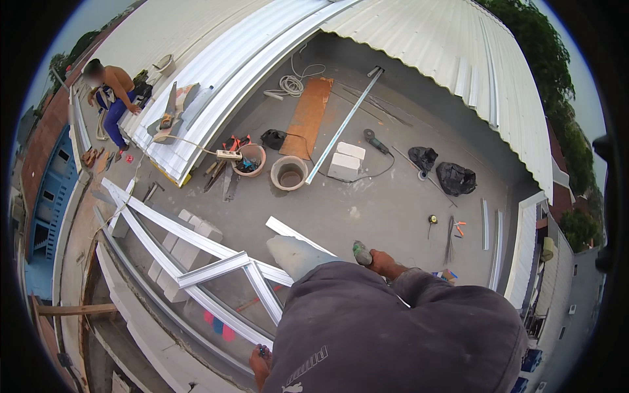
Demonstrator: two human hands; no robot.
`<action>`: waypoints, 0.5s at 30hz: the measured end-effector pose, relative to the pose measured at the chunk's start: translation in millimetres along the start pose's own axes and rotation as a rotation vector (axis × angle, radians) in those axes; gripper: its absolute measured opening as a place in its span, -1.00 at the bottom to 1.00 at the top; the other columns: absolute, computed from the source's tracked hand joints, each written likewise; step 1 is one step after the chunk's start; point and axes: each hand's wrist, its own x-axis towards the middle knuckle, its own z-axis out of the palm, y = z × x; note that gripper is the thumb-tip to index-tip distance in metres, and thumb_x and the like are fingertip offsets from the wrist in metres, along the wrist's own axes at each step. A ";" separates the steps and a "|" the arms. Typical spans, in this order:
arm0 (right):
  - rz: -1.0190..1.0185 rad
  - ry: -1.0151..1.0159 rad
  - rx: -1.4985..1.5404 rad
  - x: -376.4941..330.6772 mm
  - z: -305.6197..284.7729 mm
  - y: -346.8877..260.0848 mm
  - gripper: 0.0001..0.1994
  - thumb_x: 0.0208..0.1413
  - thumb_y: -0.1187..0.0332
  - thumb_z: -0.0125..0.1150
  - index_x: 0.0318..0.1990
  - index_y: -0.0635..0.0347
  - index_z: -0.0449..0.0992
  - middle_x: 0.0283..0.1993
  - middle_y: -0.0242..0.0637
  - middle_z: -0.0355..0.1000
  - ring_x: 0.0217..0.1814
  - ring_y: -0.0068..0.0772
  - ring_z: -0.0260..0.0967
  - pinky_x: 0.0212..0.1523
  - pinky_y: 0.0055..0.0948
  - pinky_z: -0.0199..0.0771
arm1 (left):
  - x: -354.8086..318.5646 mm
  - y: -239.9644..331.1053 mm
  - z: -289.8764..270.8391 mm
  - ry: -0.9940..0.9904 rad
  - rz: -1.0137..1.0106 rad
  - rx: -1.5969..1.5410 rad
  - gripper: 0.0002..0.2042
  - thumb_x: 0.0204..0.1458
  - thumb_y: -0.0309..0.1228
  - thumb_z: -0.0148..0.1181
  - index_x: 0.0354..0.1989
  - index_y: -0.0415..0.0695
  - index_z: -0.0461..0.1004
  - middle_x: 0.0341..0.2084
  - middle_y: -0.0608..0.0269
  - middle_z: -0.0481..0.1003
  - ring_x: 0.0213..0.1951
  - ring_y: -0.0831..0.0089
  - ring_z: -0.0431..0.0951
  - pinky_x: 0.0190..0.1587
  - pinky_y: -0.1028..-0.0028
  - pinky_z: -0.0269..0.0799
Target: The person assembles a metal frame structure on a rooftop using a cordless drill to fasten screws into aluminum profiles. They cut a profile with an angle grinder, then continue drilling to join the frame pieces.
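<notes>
At the lower middle my right hand (384,263) is closed round a rounded grey-green object (361,253), its kind unclear. My left hand (259,367) shows at the lower edge, beside the metal frame, with curled fingers and small dark bits at them that I cannot make out. A frame of white metal channels (213,270) lies to the left, its pieces meeting in triangles. Another white channel (298,234) runs in behind my light grey trouser leg (298,257). My dark shirt hides much of the space between my hands.
Pale blocks (187,242) lie under the frame. Ahead are a tool bucket (250,160), a round pot (289,173), white blocks (346,162), an angle grinder (375,141) with its cable, and black bags (456,178). A person (113,98) sits far left by corrugated roofing (226,72).
</notes>
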 end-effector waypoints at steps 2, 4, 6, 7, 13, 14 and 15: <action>0.130 0.024 0.054 -31.3 11.0 41.9 -0.54 0.11 0.13 0.22 0.11 0.21 0.52 0.08 0.07 0.60 0.18 0.16 0.54 0.18 0.00 0.54 | 18.0 14.7 -4.9 -0.089 0.060 0.195 -0.66 0.26 -0.39 -0.01 0.14 -0.24 0.46 -0.24 0.23 0.48 -0.27 0.47 0.49 -0.23 0.49 0.44; 0.275 0.024 0.093 -59.7 24.3 74.4 -0.55 0.11 0.15 0.21 0.11 0.21 0.54 0.09 0.06 0.60 0.19 0.14 0.54 0.19 -0.02 0.54 | 36.9 33.8 -2.9 -0.158 0.042 0.201 -0.65 0.25 -0.40 -0.01 0.17 -0.23 0.45 -0.22 0.22 0.49 -0.25 0.44 0.50 -0.17 0.44 0.46; 0.405 0.060 0.141 -85.4 38.7 100.3 -0.56 0.09 0.15 0.23 0.05 0.24 0.59 0.01 0.13 0.61 0.12 0.21 0.56 0.16 -0.02 0.56 | 50.2 56.6 12.4 -0.197 -0.072 0.020 -0.67 0.25 -0.41 -0.01 0.13 -0.22 0.46 -0.21 0.21 0.49 -0.23 0.43 0.50 -0.14 0.39 0.48; 0.439 0.056 0.176 -97.0 45.2 112.0 -0.56 0.08 0.16 0.23 0.03 0.27 0.60 0.01 0.15 0.61 0.12 0.22 0.56 0.16 -0.02 0.56 | 51.2 72.5 21.1 -0.245 0.032 0.242 -0.70 0.25 -0.40 -0.01 0.09 -0.21 0.46 -0.21 0.22 0.49 -0.23 0.44 0.50 -0.15 0.40 0.47; 0.680 0.019 0.351 -114.9 86.8 151.5 -0.58 0.08 0.22 0.24 0.04 0.27 0.65 0.09 0.10 0.60 0.21 0.08 0.56 0.23 -0.08 0.56 | 10.2 168.5 124.9 -0.315 0.041 0.049 -0.86 0.28 -0.28 0.09 -0.20 -0.07 0.44 -0.30 0.32 0.46 -0.29 0.48 0.47 -0.32 0.49 0.35; 0.697 0.020 0.381 -110.3 93.1 155.6 -0.57 0.08 0.22 0.24 0.04 0.29 0.65 0.09 0.13 0.60 0.20 0.12 0.56 0.23 -0.07 0.56 | 2.7 184.7 148.7 -0.317 0.063 0.105 -0.85 0.28 -0.26 0.11 -0.24 -0.05 0.43 -0.34 0.34 0.44 -0.33 0.49 0.45 -0.35 0.49 0.32; 0.675 0.050 0.428 -105.5 99.1 159.2 -0.57 0.07 0.22 0.24 0.03 0.30 0.65 0.09 0.14 0.60 0.21 0.14 0.55 0.23 -0.07 0.56 | -4.0 201.5 175.7 -0.326 0.089 0.142 -0.83 0.28 -0.23 0.14 -0.28 -0.02 0.41 -0.38 0.36 0.42 -0.36 0.51 0.43 -0.38 0.50 0.29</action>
